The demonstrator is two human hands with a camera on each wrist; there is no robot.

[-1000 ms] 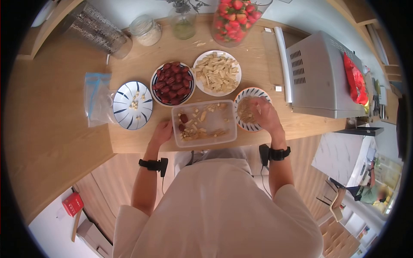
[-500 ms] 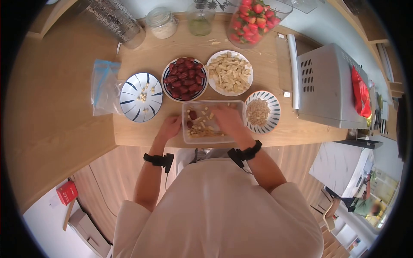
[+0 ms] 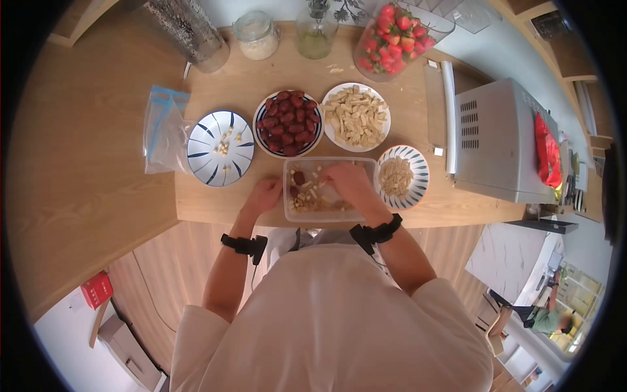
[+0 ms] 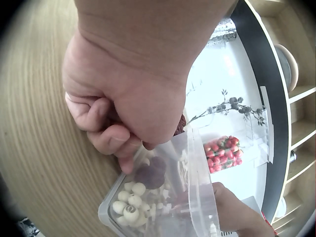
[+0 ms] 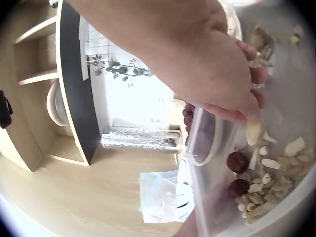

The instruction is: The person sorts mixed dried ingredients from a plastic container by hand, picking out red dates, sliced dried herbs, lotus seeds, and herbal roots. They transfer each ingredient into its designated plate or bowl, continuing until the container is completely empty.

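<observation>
Table (image 3: 212,204) — tub (image 3: 323,217) near front edge | left hand (image 3: 264,195) loosely curled beside it | right hand (image 3: 349,181) inside, pinching pale slice (image 5: 253,133)

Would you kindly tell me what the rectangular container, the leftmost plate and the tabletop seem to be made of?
The rectangular container looks like smooth plastic: its slightly cloudy walls are see-through. The leftmost plate is probably glazed ceramic, white with crisp blue strokes. The tabletop shows wood grain: timber or laminate, seemingly satin.
</observation>
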